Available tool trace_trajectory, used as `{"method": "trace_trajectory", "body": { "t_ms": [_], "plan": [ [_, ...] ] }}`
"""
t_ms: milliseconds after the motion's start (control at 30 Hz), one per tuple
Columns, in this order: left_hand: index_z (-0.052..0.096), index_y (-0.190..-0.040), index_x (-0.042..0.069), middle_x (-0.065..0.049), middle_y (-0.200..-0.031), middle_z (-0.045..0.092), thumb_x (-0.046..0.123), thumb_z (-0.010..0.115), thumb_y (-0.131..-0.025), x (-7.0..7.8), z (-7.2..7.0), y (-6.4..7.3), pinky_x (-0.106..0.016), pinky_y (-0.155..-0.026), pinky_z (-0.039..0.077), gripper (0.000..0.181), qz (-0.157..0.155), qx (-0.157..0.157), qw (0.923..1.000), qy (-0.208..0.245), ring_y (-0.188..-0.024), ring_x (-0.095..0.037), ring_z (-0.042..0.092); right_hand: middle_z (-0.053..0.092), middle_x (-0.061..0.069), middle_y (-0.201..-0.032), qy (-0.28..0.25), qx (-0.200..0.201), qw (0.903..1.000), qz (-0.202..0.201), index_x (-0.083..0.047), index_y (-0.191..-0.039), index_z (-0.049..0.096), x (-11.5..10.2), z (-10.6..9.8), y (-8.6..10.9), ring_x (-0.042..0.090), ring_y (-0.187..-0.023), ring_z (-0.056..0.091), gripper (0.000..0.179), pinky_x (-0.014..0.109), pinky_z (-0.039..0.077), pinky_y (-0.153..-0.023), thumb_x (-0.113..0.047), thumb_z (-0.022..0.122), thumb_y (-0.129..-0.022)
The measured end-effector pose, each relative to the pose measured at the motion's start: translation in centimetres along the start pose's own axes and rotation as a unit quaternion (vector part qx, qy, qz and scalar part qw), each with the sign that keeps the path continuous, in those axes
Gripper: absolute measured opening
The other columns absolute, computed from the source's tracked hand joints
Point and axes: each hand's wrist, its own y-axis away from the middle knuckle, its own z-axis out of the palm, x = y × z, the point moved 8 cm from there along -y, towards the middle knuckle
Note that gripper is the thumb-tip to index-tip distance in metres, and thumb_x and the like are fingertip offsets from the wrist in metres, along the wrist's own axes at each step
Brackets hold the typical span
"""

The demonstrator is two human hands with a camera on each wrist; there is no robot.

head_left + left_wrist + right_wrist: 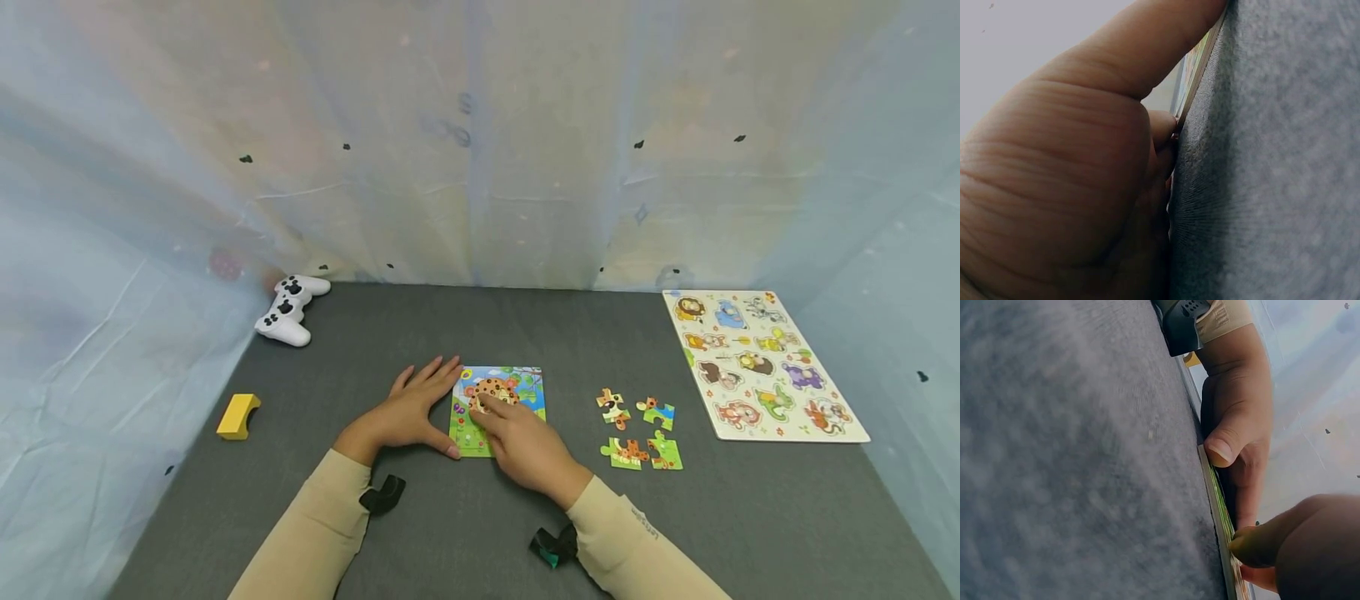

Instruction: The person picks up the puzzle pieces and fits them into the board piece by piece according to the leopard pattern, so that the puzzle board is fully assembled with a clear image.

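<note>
Left fingers spread wide at left edge of puzzle board, flat on table; right fingertips on its face, likely press-fit step; next calls for one of four loose pieces

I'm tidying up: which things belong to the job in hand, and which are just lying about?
Likely the job:
small puzzle, being touched
four loose pieces, to its right

Just lying about, it seems:
controller
yellow block
animal board

A bright jigsaw puzzle with a spotted animal face lies flat on grey cloth.
</note>
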Motion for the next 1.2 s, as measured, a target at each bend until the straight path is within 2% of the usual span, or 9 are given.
{"method": "trace_trajectory", "body": {
  "t_ms": [267, 433, 467, 567, 667, 800, 933, 1067, 1200],
  "plan": [
    [0.020, -0.176, 0.015, 0.000, -0.181, 0.010, 0.066, 0.097, -0.071, 0.1, -0.1, 0.0, -0.064, -0.126, -0.007, 0.140, -0.003, 0.002, 1.0000, 0.001, -0.166, -0.027, 0.002, 0.054, 0.017, -0.159, -0.020, 0.001, 0.9997, 0.013, -0.009, -0.153, 0.064, 0.3, 0.1, 0.0, 0.038, -0.141, 0.056, 0.047, 0.055, 0.048, -0.112, -0.014, 0.072, -0.108],
    [0.021, -0.176, 0.015, 0.000, -0.181, 0.010, 0.067, 0.097, -0.072, 0.1, -0.2, 0.1, -0.065, -0.126, -0.006, 0.139, 0.000, 0.002, 1.0000, 0.000, -0.166, -0.027, 0.002, 0.052, 0.015, -0.160, -0.069, 0.005, 0.9974, 0.021, -0.010, -0.157, 0.060, 0.5, 0.0, 0.2, 0.034, -0.144, 0.053, 0.049, 0.054, 0.049, -0.112, -0.015, 0.071, -0.109],
    [0.021, -0.176, 0.015, 0.000, -0.181, 0.010, 0.067, 0.096, -0.072, 0.0, -0.1, 0.2, -0.065, -0.126, -0.006, 0.139, 0.001, 0.002, 1.0000, -0.001, -0.166, -0.027, 0.002, 0.052, 0.015, -0.160, -0.085, 0.008, 0.9961, 0.020, -0.010, -0.157, 0.060, 0.5, -0.2, 0.3, 0.031, -0.139, 0.057, 0.050, 0.052, 0.051, -0.110, -0.015, 0.070, -0.109],
    [0.021, -0.176, 0.015, 0.000, -0.181, 0.010, 0.068, 0.096, -0.071, -0.1, -0.1, 0.2, -0.066, -0.126, -0.006, 0.139, 0.002, 0.004, 1.0000, -0.003, -0.166, -0.027, 0.002, 0.052, 0.013, -0.159, -0.144, 0.024, 0.9892, 0.012, -0.007, -0.157, 0.059, 0.5, -0.7, 0.7, 0.022, -0.117, 0.065, 0.050, 0.046, 0.056, -0.097, -0.013, 0.071, -0.109],
    [0.021, -0.176, 0.016, 0.000, -0.181, 0.011, 0.069, 0.096, -0.071, -0.1, -0.1, 0.2, -0.065, -0.126, -0.006, 0.139, 0.004, 0.007, 1.0000, 0.000, -0.166, -0.027, 0.002, 0.054, 0.009, -0.156, -0.196, 0.037, 0.9799, 0.006, -0.006, -0.156, 0.058, 0.6, -1.3, 1.1, 0.015, -0.098, 0.064, 0.050, 0.040, 0.058, -0.084, -0.013, 0.071, -0.109],
    [0.021, -0.176, 0.016, 0.000, -0.181, 0.011, 0.068, 0.096, -0.071, 0.0, 0.0, 0.2, -0.065, -0.126, -0.007, 0.140, 0.004, 0.007, 1.0000, 0.005, -0.166, -0.027, 0.002, 0.059, 0.007, -0.150, -0.248, 0.040, 0.9677, 0.014, -0.008, -0.157, 0.058, 1.1, -2.0, 1.9, 0.016, -0.103, 0.066, 0.049, 0.038, 0.058, -0.083, -0.019, 0.069, -0.111],
    [0.020, -0.176, 0.015, -0.001, -0.181, 0.010, 0.069, 0.096, -0.071, 0.0, 0.0, 0.1, -0.065, -0.126, -0.007, 0.140, 0.003, 0.005, 1.0000, 0.003, -0.166, -0.027, 0.001, 0.061, 0.011, -0.148, -0.297, 0.040, 0.9534, 0.035, -0.009, -0.158, 0.058, 2.1, -2.8, 3.0, 0.023, -0.111, 0.067, 0.049, 0.039, 0.059, -0.084, -0.024, 0.068, -0.112],
    [0.019, -0.177, 0.016, 0.000, -0.181, 0.009, 0.069, 0.096, -0.070, -0.1, 0.1, 0.1, -0.064, -0.126, -0.007, 0.142, 0.000, 0.005, 1.0000, 0.002, -0.166, -0.026, 0.000, 0.061, 0.019, -0.146, -0.330, 0.059, 0.9418, 0.030, -0.007, -0.157, 0.057, 3.4, -4.0, 4.4, 0.031, -0.116, 0.068, 0.048, 0.042, 0.061, -0.084, -0.016, 0.067, -0.111],
    [0.017, -0.177, 0.018, 0.003, -0.181, 0.007, 0.070, 0.096, -0.069, -0.3, 0.2, 0.0, -0.062, -0.126, -0.008, 0.143, -0.003, 0.005, 1.0000, -0.001, -0.166, -0.023, -0.001, 0.061, 0.023, -0.146, -0.341, 0.078, 0.9364, 0.030, -0.008, -0.157, 0.057, 5.0, -5.3, 5.8, 0.032, -0.117, 0.067, 0.047, 0.040, 0.060, -0.084, -0.010, 0.065, -0.111]
  ]
}}
